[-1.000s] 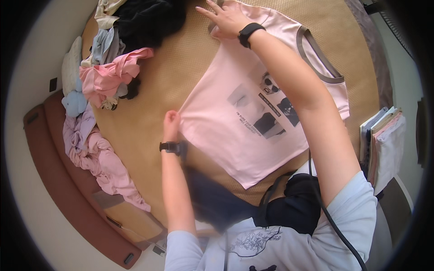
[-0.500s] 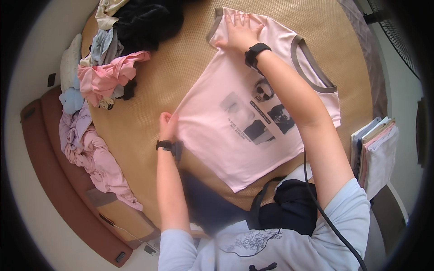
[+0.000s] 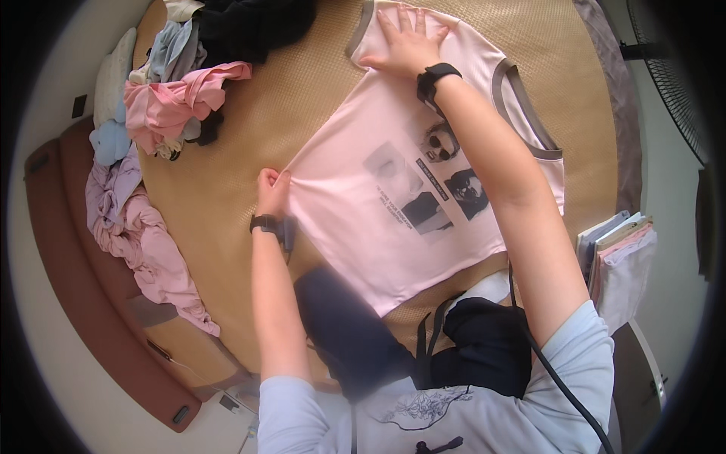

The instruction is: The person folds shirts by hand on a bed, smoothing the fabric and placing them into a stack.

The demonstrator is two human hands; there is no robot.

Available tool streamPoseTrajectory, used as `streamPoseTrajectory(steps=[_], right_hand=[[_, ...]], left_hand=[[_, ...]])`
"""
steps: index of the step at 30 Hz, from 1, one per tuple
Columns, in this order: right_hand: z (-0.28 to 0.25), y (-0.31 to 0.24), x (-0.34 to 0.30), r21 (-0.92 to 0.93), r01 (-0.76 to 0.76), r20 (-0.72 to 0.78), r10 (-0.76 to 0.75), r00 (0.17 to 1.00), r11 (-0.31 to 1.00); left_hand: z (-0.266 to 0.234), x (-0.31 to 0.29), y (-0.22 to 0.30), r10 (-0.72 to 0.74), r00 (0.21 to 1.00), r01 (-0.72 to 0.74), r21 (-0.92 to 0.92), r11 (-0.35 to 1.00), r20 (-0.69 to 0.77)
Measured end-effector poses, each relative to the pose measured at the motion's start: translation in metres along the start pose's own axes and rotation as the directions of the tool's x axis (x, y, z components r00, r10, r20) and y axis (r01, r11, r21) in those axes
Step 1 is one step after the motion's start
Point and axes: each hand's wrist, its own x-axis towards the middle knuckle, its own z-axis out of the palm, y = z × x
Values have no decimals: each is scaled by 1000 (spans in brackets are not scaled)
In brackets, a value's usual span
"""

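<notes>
A pale pink T-shirt [image 3: 340, 219] with grey-brown trim lies spread out on the woven mat, dark photo prints facing up. My left hand [image 3: 272, 191] pinches its left side edge and draws the cloth into a taut point. Near the far sleeve, my right hand [image 3: 408, 44] rests flat on the shirt with its fingers spread. The right forearm crosses the shirt and hides part of the print and the cloth beneath it. The hem runs toward my legs at the near side.
Crumpled clothes, including a salmon-pink garment [image 3: 178, 98] and black cloth [image 3: 253, 30], are heaped at the far left. A long pink bundle [image 3: 155, 253] lies along the left edge. Folded clothes [image 3: 620, 261] stand at the right, below a fan [image 3: 665, 76]. A black cable [image 3: 556, 371] hangs beside my right arm.
The view has shifted slightly. My left hand keeps its pinch on the shirt's side and my right hand stays flat near the sleeve; the cloth looks much the same.
</notes>
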Motion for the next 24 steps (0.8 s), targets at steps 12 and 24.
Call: streamPoseTrajectory(steps=[12, 24], right_hand=[[8, -22, -71, -2, 135, -183, -133, 974, 991], [38, -56, -174, -54, 516, -190, -516, 835, 855]], left_hand=[[-28, 6, 13, -18, 961, 74, -194, 978, 275], [-39, 19, 3, 355, 881, -437, 250, 864, 312]])
